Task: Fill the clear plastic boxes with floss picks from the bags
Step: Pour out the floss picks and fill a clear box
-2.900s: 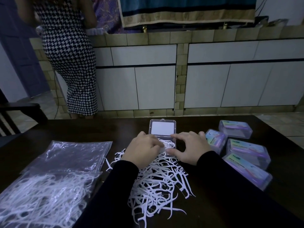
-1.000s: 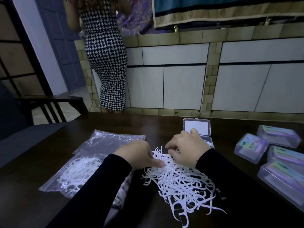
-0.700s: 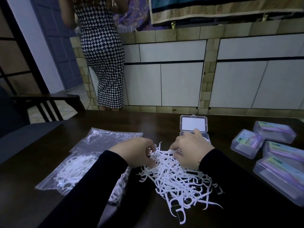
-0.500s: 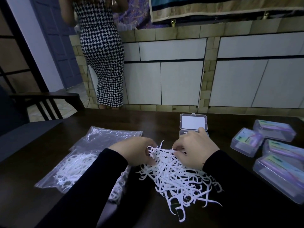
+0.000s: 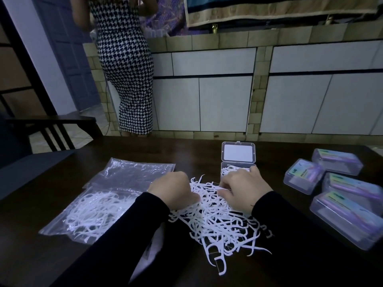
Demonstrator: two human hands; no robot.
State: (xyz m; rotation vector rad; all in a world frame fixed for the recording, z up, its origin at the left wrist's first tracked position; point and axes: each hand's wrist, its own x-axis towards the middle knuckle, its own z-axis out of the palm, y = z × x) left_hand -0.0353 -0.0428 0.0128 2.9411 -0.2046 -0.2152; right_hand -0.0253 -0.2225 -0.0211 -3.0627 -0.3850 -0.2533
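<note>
A loose pile of white floss picks lies on the dark table in front of me. Behind it stands a clear plastic box with its lid up and a few picks inside. My left hand rests on the pile's left edge with curled fingers pinching picks. My right hand sits on the pile's far right side, just before the box, its fingers curled round some picks. A clear bag holding more picks lies to the left.
An empty-looking clear bag lies behind the filled one. Several closed boxes with coloured labels are grouped at the right. A person in a houndstooth dress stands at the counter beyond the table. A dark chair stands at the left.
Over three seconds my view turned left and both hands dropped from the open box onto the pile. In the last half second they stayed gathering picks, barely shifting.
</note>
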